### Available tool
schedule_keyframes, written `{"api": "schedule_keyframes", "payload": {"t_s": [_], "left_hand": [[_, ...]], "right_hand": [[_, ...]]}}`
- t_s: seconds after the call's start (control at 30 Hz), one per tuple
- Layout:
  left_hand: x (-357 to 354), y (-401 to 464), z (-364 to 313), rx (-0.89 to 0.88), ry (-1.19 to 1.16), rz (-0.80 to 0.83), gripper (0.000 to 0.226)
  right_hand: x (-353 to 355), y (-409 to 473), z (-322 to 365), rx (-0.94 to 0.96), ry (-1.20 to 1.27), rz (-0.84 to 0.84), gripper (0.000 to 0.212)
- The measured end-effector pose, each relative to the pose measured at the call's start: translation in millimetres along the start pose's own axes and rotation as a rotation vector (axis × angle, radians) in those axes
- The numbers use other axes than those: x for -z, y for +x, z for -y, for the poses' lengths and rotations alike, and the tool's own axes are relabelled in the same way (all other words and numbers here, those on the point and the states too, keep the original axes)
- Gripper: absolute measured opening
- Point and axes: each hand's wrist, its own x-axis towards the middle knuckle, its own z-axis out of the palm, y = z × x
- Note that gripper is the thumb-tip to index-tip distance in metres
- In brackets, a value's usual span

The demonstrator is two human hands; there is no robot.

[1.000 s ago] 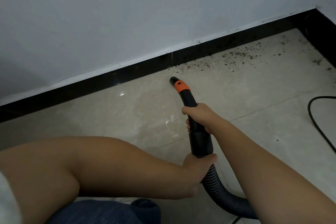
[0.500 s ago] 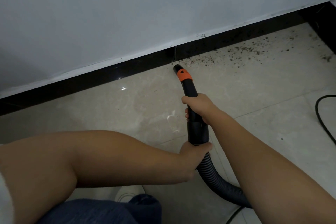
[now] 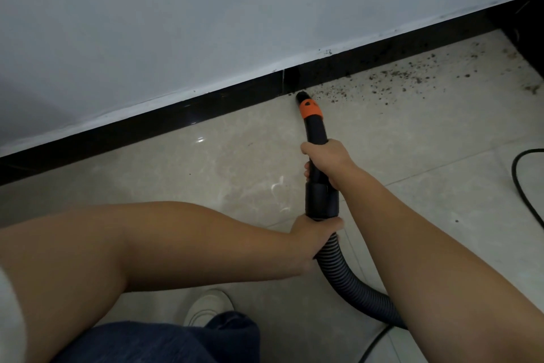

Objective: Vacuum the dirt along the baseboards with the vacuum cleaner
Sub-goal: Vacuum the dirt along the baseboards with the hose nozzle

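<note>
A black vacuum nozzle (image 3: 315,127) with an orange collar points at the foot of the black baseboard (image 3: 182,115); its tip touches the left end of a scatter of dark dirt (image 3: 391,80) on the beige tile. My right hand (image 3: 326,156) grips the rigid tube just behind the collar. My left hand (image 3: 312,237) grips the ribbed grey hose (image 3: 347,280) where it joins the tube. The dirt runs right along the baseboard toward the corner.
A white wall rises above the baseboard, and a second black baseboard (image 3: 527,35) meets it at the right corner. A black power cord (image 3: 521,186) loops on the floor at right. My white shoe (image 3: 206,308) and blue trouser leg (image 3: 164,342) are below.
The nozzle has slid forward from the open tile until its tip reaches the baseboard and the edge of the dirt. Both hands keep the same grips.
</note>
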Motion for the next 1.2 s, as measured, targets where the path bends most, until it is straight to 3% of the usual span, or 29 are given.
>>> {"api": "schedule_keyframes", "payload": {"t_s": [0.2, 0.6, 1.03, 1.2], "left_hand": [[-8, 8, -8, 0.015, -0.031, 0.05, 0.009], [-8, -2, -4, 0.032, -0.087, 0.022, 0.008], [-30, -9, 4, 0.033, 0.129, 0.128, 0.009], [-37, -7, 2, 0.041, 0.127, 0.123, 0.01]], "right_hand": [[11, 6, 5, -0.008, 0.025, -0.02, 0.019], [4, 2, 4, -0.013, -0.034, 0.114, 0.018], [52, -15, -24, -0.084, 0.174, -0.108, 0.014], [58, -14, -21, -0.094, 0.162, -0.081, 0.015]]}}
